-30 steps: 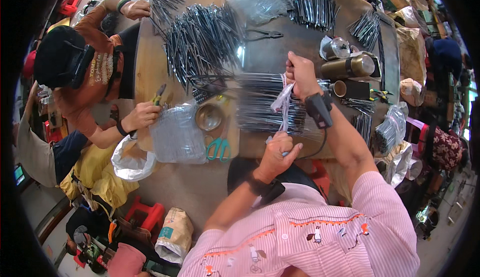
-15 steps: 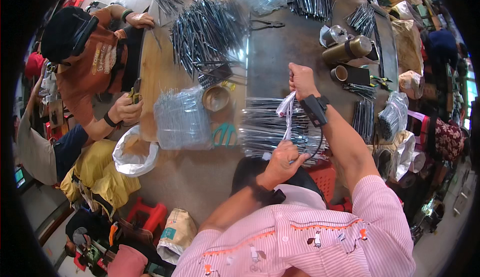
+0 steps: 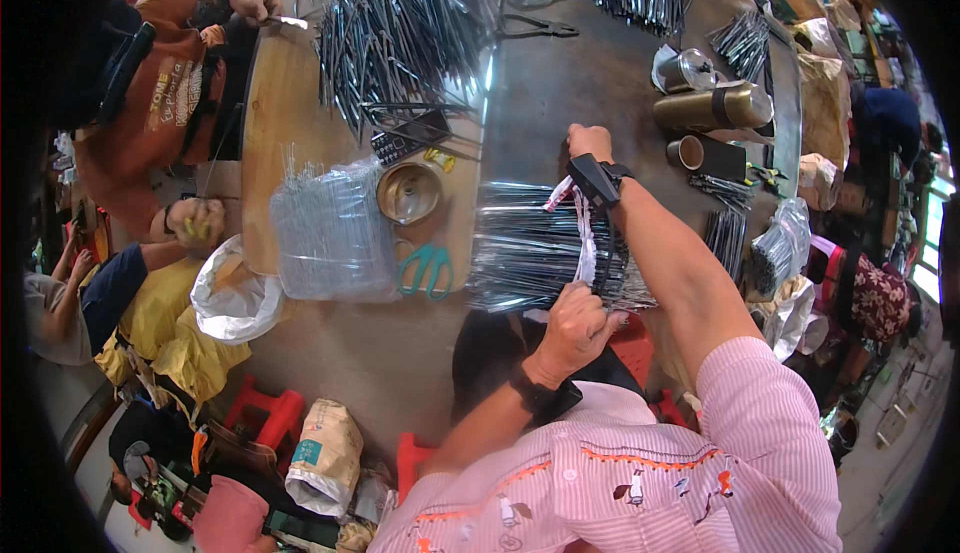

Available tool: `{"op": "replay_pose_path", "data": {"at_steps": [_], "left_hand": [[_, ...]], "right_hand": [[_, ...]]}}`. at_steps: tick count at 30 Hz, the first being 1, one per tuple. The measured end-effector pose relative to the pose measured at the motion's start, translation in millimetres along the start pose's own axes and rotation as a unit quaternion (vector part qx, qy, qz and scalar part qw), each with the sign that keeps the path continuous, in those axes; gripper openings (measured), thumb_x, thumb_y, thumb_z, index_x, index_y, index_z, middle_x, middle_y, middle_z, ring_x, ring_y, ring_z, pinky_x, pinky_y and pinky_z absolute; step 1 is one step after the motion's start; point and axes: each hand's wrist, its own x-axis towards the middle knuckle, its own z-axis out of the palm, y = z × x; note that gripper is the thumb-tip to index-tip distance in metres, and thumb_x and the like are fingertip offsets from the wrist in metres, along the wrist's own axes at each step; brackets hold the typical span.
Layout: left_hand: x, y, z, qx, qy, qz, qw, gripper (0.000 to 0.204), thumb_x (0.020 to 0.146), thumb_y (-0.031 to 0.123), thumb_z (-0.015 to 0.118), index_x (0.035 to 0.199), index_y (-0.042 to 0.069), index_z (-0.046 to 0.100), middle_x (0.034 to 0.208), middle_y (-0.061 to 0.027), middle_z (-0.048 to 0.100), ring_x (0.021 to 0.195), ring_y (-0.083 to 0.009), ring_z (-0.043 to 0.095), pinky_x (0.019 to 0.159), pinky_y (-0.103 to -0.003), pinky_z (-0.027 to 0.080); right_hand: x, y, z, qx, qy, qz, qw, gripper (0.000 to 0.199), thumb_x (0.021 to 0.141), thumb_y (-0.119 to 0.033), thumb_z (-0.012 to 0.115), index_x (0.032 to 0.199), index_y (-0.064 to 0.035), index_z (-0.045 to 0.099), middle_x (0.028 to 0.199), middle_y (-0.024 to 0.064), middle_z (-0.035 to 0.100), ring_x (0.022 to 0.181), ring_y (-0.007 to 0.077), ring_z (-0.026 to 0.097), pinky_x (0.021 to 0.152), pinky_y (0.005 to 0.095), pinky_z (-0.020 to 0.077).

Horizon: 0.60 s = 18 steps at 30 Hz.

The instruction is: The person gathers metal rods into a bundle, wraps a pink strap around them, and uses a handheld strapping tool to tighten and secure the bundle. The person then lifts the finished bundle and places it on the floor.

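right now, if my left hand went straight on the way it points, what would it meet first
Probably the bundle of thin dark rods, directly ahead of the left hand; the hand's height above it is unclear, so it might pass over.

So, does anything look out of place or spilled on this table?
Nothing looks clearly spilled. The untidiest spot is the large heap of thin dark rods, splayed at mixed angles, which looks odd compared with the bundle near the person's left hand, where rods lie roughly parallel.
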Motion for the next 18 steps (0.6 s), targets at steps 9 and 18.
{"op": "replay_pose_path", "data": {"at_steps": [9, 18], "left_hand": [[19, -33, 20, 0.054, 0.029, 0.150, 0.987, 0.035, 0.065, 0.007, 0.078, 0.058, 0.008, 0.044, 0.064, -0.0064, 0.041, 0.066, -0.0262, 0.047, 0.071, -0.040, 0.046], [1, -33, 15, 0.060, 0.011, 0.175, 0.983, 0.036, 0.068, 0.007, 0.077, 0.059, 0.010, 0.042, 0.064, -0.0042, 0.040, 0.065, -0.0235, 0.048, 0.074, -0.038, 0.046]], "right_hand": [[56, -16, -30, 0.105, -0.001, -0.059, 0.993, 0.026, 0.083, -0.024, 0.059, 0.073, -0.0001, 0.063, 0.066, 0.0107, 0.063, 0.053, 0.0200, 0.058, 0.052, 0.0340, 0.0443], [-18, -94, -152, -0.083, 0.120, -0.338, 0.930, 0.049, 0.084, -0.030, 0.068, 0.115, 0.0048, 0.055, 0.104, 0.0207, 0.064, 0.090, 0.0315, 0.063, 0.084, 0.0389, 0.0495]]}}
